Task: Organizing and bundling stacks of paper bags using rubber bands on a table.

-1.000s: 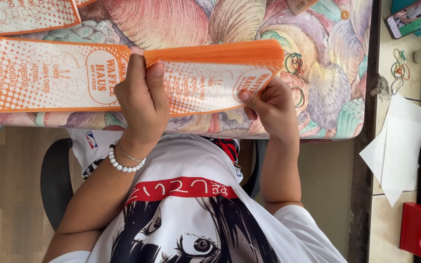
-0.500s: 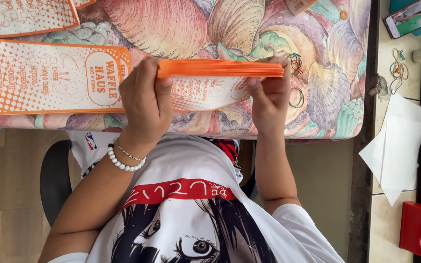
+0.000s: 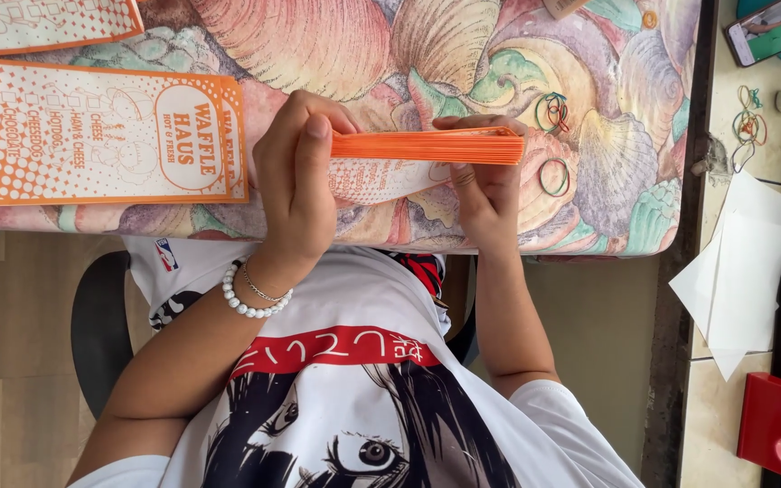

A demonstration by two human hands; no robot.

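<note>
At the far left, flat orange-and-white printed paper sleeves (image 3: 92,131) lie on the shell-patterned cloth (image 3: 318,45) that covers the worktop, a second such sheet (image 3: 42,23) just above them at the top edge.

Next comes the hand on the left of the view (image 3: 296,176), with a white bead bracelet (image 3: 250,303) and a thin chain at its wrist. By the way the arms run from the body, the picture being turned over, this appears to be the person's right hand. Its grip is closed round the left end of a thick stack of orange paper sleeves (image 3: 427,146), fingers curled over the top and the thumb pressed along the near side.

The stack stands on edge, lying level across the cloth between the two hands, its orange edges squared together, and one printed white face shows beneath it.

The other hand (image 3: 485,185), the left, pinches the right end of the stack, fingers wrapped over the top edge and closed firmly on it.

Just right of that hand, loose coloured rubber bands (image 3: 553,113) lie on the cloth. Further right, on the bare worktop, are more rubber bands (image 3: 750,122), white paper sheets (image 3: 743,271), a phone (image 3: 775,32) and a red plastic object (image 3: 777,425).
</note>
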